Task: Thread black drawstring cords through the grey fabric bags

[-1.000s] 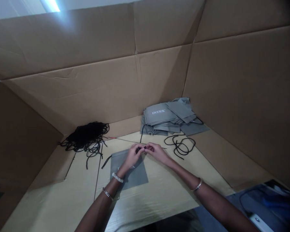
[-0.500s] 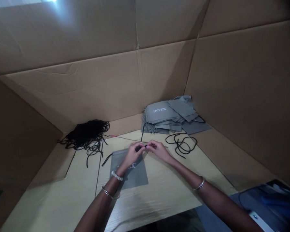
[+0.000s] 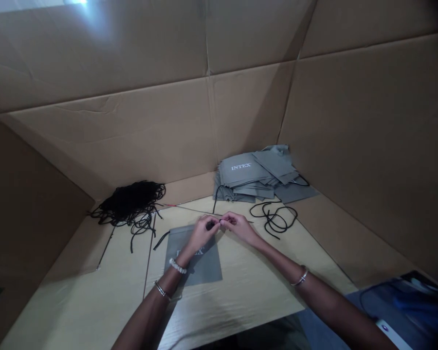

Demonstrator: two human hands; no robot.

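My left hand and my right hand meet fingertip to fingertip over the table, both closed in a pinch. Between them is a small dark bit of black cord, mostly covered by the fingers. Under my left hand and wrist lies a flat grey drawstring bag with white lettering, partly hidden by the forearm. Black cord ends stick out from its upper left corner. A thin dark rod lies on the table just beyond my hands, with a red part near its left end.
A heap of black cords lies at the back left. Stacked grey bags lie at the back right, beside a loose looped cord. Cardboard walls enclose the table at the back and sides.
My fingertips have drawn slightly closer together, with less of the black cord showing between them. The grey bag has shifted a little to the left.
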